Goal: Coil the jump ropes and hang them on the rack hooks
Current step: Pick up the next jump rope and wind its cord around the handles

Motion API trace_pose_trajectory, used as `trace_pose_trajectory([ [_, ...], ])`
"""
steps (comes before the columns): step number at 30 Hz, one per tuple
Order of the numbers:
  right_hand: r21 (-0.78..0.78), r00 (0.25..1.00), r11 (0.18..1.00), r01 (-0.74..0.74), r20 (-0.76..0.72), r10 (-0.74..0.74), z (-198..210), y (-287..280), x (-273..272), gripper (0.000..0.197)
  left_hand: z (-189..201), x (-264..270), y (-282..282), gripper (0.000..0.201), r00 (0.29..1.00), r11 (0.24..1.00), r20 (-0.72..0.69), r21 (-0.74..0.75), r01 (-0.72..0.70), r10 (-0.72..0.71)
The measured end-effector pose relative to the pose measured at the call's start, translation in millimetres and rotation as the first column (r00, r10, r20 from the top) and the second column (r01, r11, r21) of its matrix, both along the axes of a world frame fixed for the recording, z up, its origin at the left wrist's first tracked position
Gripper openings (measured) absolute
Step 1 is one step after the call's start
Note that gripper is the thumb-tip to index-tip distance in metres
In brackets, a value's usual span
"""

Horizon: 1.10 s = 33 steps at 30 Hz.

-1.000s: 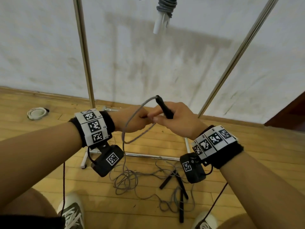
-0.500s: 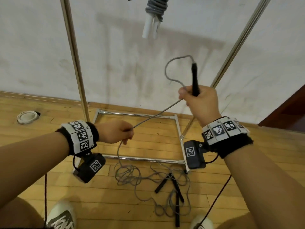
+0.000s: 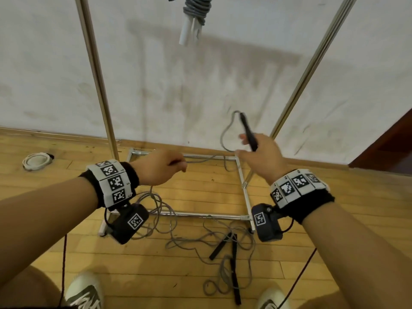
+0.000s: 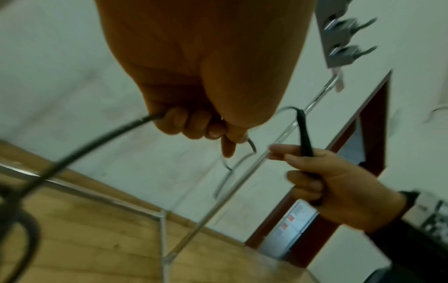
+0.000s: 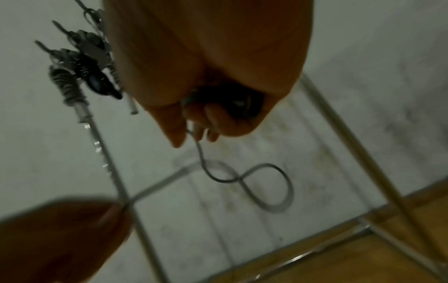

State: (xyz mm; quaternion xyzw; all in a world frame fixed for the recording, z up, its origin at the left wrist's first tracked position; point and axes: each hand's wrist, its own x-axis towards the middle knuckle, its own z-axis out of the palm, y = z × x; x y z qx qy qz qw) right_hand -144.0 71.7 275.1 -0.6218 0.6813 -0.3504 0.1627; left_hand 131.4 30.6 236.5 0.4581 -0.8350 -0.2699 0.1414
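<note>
My right hand [image 3: 256, 152] grips a black jump-rope handle [image 3: 248, 132] upright, and a grey cord [image 3: 225, 139] loops out of its top. That cord runs slack to my left hand [image 3: 165, 167], which grips it in a fist [image 4: 201, 126]. From there the cord drops to a tangled grey heap [image 3: 156, 210] on the floor. More black handles [image 3: 233, 259] lie in that tangle near my feet. A coiled grey rope with white handles [image 3: 194, 16] hangs from the rack at the top. The rack hooks [image 4: 349, 36] show in the left wrist view.
The metal rack has two uprights [image 3: 98, 81] [image 3: 312, 70] and a rectangular base frame [image 3: 243, 186] on the wooden floor. A white round object [image 3: 35, 160] lies at the left by the wall. My shoes [image 3: 82, 293] are at the bottom edge. A dark door frame [image 3: 388, 143] stands at the right.
My right hand, which had lifted the handle up and to the right, has come down again. The cord between my hands has gone from taut to slack. My left hand still holds the cord.
</note>
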Motion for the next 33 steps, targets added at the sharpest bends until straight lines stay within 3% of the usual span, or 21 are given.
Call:
trace_pose_trajectory([
  [2,0.082,0.982,0.98,-0.179,0.073,0.173,-4.3,8.8,22.1,0.027,11.7,-11.9,3.6,0.022,0.998,0.999,-0.069,-0.051,0.003,-0.007],
  [6,0.011,0.931,0.951,-0.309,-0.203,0.305,-6.7,11.2,46.7,0.009,33.5,-20.3,8.2,0.022,0.989,0.993,-0.127,-0.103,0.062,-0.075],
  [9,-0.027,0.898,0.943,-0.332,-0.316,0.307,-2.7,5.4,49.4,0.027,38.4,-13.4,5.4,0.024,0.986,0.996,-0.15,-0.071,0.057,-0.067],
  [12,-0.081,0.949,0.96,-0.269,-0.192,0.25,5.6,0.5,44.2,0.028,26.1,-1.2,5.0,0.024,0.991,0.997,-0.12,0.03,0.071,-0.067],
  [15,-0.187,0.99,0.973,-0.137,-0.065,0.127,15.4,-5.2,36.8,0.024,2.4,9.9,4.4,0.026,0.992,0.986,0.042,0.121,0.113,-0.119],
  [21,-0.271,0.998,0.962,-0.031,-0.054,0.017,27.5,-13.2,18.0,0.031,-22.7,28.2,-4.8,0.021,0.99,0.979,0.087,0.181,0.097,-0.114],
  [26,-0.302,0.987,0.94,0.158,0.025,-0.158,32.9,-21.5,0.0,0.035,-36.2,40.8,-10.9,0.03,0.957,0.985,0.277,0.168,0.044,-0.09],
  [28,-0.24,0.981,0.952,0.188,-0.01,-0.196,28.6,-22.3,-10.4,0.03,-35.8,41.9,-12.4,0.034,0.964,0.989,0.259,0.149,0.021,-0.06],
  [30,-0.155,0.971,0.972,0.174,-0.139,-0.196,19.7,-20.1,-15.3,0.01,-31.2,39.0,-13.6,0.034,0.976,0.989,0.214,0.145,-0.007,-0.024],
  [32,-0.082,0.964,0.994,0.067,-0.251,-0.085,10.5,-15.7,-8.7,0.028,-23.0,33.1,-13.1,0.032,0.985,0.991,0.172,0.131,-0.019,-0.004],
  [33,-0.049,0.971,0.999,-0.003,-0.239,-0.009,7.5,-13.9,-1.3,0.03,-17.5,29.0,-12.3,0.031,0.99,0.993,0.139,0.118,-0.013,-0.003],
])
